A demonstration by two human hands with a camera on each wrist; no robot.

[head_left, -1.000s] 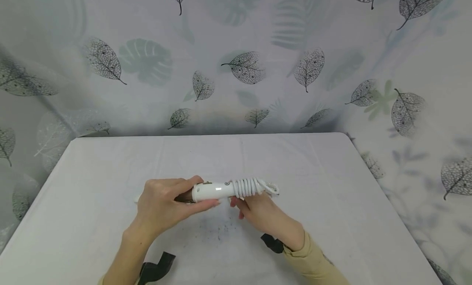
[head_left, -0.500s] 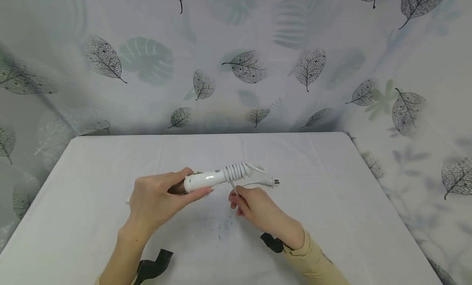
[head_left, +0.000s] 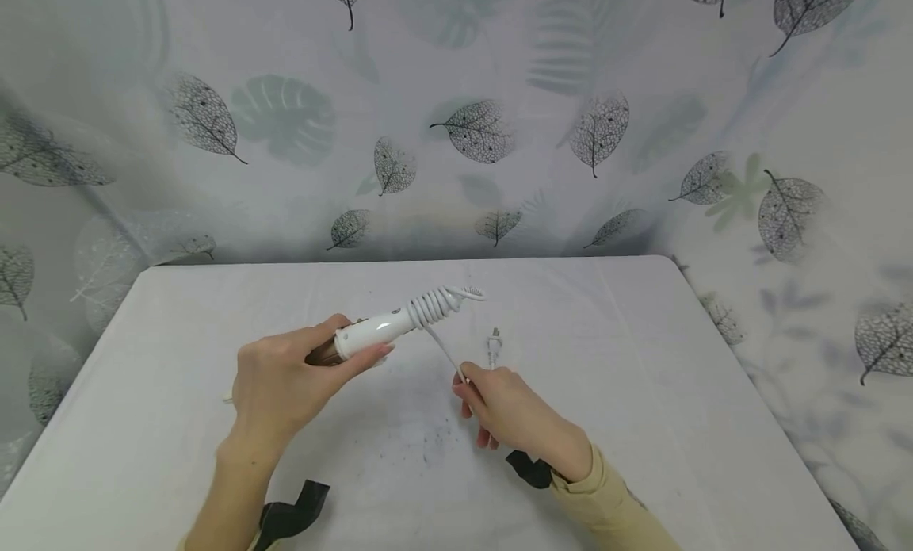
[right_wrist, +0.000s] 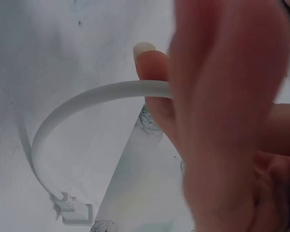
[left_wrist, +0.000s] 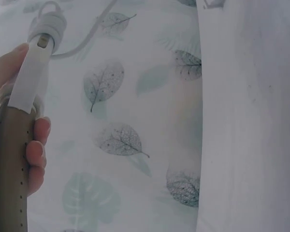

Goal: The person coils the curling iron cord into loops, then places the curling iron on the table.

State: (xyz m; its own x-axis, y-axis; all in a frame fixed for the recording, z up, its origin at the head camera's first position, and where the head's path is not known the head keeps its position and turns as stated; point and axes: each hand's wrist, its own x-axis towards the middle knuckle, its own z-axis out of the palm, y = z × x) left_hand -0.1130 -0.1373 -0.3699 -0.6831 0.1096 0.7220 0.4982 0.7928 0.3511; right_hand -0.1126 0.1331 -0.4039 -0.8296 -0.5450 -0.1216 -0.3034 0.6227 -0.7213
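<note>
My left hand (head_left: pixel 280 376) grips a hair styling iron (head_left: pixel 378 332), its white handle tilted up to the right. In the left wrist view, curled fingers (left_wrist: pixel 36 152) wrap the brown barrel (left_wrist: pixel 10 169), which has a row of small dots. A white cord (head_left: pixel 431 307) is coiled round the handle's end. From the coil, one strand runs down to my right hand (head_left: pixel 517 408), which pinches it between thumb and fingers. The plug (head_left: pixel 494 343) sticks up just behind that hand. In the right wrist view, the cord (right_wrist: pixel 87 100) bends in an arc towards the plug (right_wrist: pixel 77 212).
A white-covered table (head_left: pixel 628 345) lies beneath both hands, with small bluish specks (head_left: pixel 431 448) near its middle. Behind it hangs a leaf-patterned curtain (head_left: pixel 456 178). Dark straps (head_left: pixel 292 511) show at both wrists.
The left hand has moved left with the iron, whose coiled end has risen. The pinched cord strand has lengthened away from the coil. The plug came into view and swung from pointing right to pointing up.
</note>
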